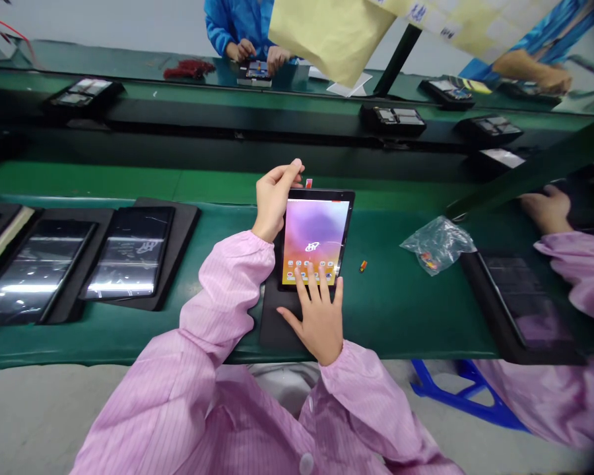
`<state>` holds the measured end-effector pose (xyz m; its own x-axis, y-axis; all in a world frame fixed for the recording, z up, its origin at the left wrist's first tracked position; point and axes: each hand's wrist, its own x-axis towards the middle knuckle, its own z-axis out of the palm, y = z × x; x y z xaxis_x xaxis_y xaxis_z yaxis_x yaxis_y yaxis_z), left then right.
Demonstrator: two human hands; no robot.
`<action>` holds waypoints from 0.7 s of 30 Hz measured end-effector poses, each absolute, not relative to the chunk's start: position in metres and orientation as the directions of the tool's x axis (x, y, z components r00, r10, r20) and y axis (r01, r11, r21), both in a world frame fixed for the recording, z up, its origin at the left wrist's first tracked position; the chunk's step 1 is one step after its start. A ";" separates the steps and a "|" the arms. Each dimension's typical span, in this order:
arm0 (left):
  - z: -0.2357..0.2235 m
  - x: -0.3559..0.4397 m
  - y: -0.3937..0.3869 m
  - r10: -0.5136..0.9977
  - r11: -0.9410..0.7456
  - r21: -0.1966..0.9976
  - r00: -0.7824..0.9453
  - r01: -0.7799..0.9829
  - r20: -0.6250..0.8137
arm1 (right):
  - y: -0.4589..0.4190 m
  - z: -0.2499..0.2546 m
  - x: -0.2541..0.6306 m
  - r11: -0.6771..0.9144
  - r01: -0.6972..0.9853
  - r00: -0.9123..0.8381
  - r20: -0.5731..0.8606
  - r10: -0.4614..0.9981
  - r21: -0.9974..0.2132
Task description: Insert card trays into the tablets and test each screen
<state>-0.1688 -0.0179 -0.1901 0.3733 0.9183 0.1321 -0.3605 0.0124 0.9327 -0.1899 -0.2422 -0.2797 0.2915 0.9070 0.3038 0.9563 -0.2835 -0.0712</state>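
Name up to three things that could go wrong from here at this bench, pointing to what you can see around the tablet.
The left hand holds only the upper corner of the tablet, so it might slip off the black mat. The bare fingertips of the right hand on the screen could leave smudges. The small orange part lying loose on the green bench could get knocked away or lost.
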 end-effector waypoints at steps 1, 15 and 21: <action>-0.190 -0.169 -0.018 0.917 0.017 0.932 0.376 -0.363 0.130 | -0.244 -0.279 -0.190 -0.274 0.959 0.281 0.306 0.910 -0.066; -0.188 -0.169 -0.021 0.914 0.002 0.939 0.381 -0.343 0.137 | -0.197 -0.240 -0.135 -0.301 0.954 0.230 0.642 0.731 0.000; -0.187 -0.169 -0.021 0.922 0.018 0.943 0.371 -0.332 0.113 | -0.175 -0.242 -0.147 -0.303 0.952 0.285 0.500 0.818 -0.046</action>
